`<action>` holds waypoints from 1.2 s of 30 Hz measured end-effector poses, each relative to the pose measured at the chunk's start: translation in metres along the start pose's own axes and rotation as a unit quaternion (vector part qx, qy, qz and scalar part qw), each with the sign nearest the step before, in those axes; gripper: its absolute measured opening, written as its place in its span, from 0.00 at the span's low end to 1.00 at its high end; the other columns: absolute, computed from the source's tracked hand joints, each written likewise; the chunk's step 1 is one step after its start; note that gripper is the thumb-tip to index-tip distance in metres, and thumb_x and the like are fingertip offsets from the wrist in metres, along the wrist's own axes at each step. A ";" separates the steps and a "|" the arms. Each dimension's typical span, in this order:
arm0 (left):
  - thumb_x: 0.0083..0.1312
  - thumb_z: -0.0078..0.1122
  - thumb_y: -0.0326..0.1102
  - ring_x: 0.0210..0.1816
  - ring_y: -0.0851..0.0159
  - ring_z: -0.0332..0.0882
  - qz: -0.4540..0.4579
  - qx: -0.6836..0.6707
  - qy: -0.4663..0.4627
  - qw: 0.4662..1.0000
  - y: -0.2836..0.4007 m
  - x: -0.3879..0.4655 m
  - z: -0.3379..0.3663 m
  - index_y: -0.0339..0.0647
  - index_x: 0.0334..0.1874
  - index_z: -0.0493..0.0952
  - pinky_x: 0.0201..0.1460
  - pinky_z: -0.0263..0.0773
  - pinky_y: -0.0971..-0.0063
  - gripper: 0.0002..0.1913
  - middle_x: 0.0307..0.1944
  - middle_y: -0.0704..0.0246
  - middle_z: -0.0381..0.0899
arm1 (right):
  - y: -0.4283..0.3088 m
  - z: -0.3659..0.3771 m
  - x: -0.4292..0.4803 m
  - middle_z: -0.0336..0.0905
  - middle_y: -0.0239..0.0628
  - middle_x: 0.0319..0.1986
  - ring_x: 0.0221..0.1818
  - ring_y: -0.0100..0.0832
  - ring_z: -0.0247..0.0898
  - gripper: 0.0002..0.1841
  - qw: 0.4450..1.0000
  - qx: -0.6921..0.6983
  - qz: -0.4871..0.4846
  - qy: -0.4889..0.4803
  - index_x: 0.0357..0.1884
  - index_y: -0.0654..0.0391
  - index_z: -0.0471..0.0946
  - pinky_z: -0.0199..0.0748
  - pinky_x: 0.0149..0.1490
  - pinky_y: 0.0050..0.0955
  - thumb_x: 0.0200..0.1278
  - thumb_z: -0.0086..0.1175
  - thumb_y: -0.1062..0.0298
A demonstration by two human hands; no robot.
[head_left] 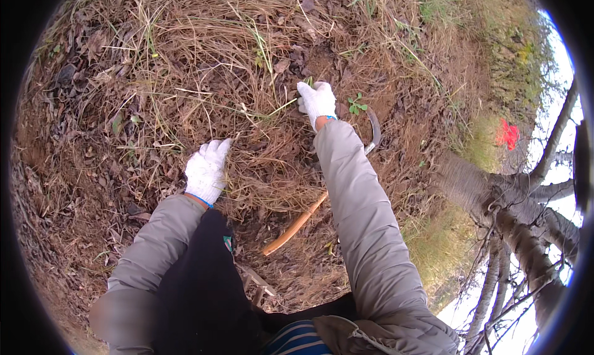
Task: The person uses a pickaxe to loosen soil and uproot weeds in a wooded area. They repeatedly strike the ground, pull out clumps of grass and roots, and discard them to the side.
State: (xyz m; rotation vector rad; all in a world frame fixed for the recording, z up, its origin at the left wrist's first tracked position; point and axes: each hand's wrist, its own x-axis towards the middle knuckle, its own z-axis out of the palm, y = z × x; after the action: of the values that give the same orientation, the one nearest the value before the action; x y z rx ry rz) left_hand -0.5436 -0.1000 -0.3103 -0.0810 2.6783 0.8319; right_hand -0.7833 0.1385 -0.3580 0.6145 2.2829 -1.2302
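My right hand (318, 102), in a white knit glove, is curled low over the soil with green grass (308, 81) between its fingers. Left of it, a pale green stalk (282, 108) runs up to the fingers. A sickle lies on the ground beneath my right forearm, which hides its middle. Its curved metal blade (374, 127) shows right of the sleeve, its wooden handle (293, 229) to the left. My left hand (206, 172), gloved too, rests back-up on the dry grass (260, 169); whether its hidden fingertips hold anything is unclear.
A small leafy green plant (357, 104) grows between my right hand and the sickle blade. At the right stands a branching tree trunk (468, 188), with a red object (507, 134) beyond it. Part of a wooden frame (257, 281) shows beside my dark-clothed leg (204, 271).
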 end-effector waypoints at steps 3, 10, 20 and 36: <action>0.52 0.61 0.22 0.56 0.49 0.77 0.005 -0.005 0.007 1.000 0.000 0.001 -0.003 0.45 0.71 0.72 0.55 0.78 0.55 0.37 0.56 0.62 0.76 | -0.003 0.000 0.006 0.80 0.39 0.41 0.38 0.35 0.79 0.27 0.997 -0.062 0.026 -0.023 0.57 0.61 0.79 0.82 0.38 0.41 0.70 0.66 0.48; 0.55 0.61 0.24 0.52 0.50 0.80 0.017 0.022 0.035 0.999 -0.003 -0.002 -0.004 0.47 0.69 0.74 0.48 0.80 0.55 0.34 0.51 0.62 0.79 | -0.007 0.000 0.003 0.78 0.30 0.31 0.31 0.30 0.71 0.20 1.000 0.015 -0.014 0.001 0.41 0.58 0.83 0.70 0.33 0.40 0.73 0.58 0.48; 0.54 0.59 0.22 0.53 0.50 0.79 0.039 -0.001 0.070 0.997 -0.007 -0.007 0.004 0.46 0.69 0.74 0.51 0.78 0.55 0.34 0.52 0.61 0.78 | 0.017 -0.024 -0.164 0.76 0.27 0.29 0.30 0.22 0.68 0.14 0.982 0.010 -0.187 -0.013 0.41 0.60 0.83 0.69 0.37 0.29 0.77 0.60 0.58; 0.67 0.56 0.35 0.60 0.53 0.73 0.187 0.118 0.108 0.969 0.037 -0.025 0.016 0.48 0.58 0.79 0.57 0.71 0.58 0.18 0.64 0.62 0.76 | 0.013 -0.034 -0.212 0.84 0.48 0.56 0.56 0.50 0.83 0.24 0.907 -0.317 -0.274 0.055 0.68 0.53 0.74 0.79 0.63 0.47 0.72 0.54 0.61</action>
State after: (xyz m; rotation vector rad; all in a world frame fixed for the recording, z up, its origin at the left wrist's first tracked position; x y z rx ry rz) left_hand -0.5212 -0.0616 -0.2943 0.4255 3.0293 0.6259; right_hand -0.6155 0.1396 -0.2242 -0.2191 2.8423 -0.5718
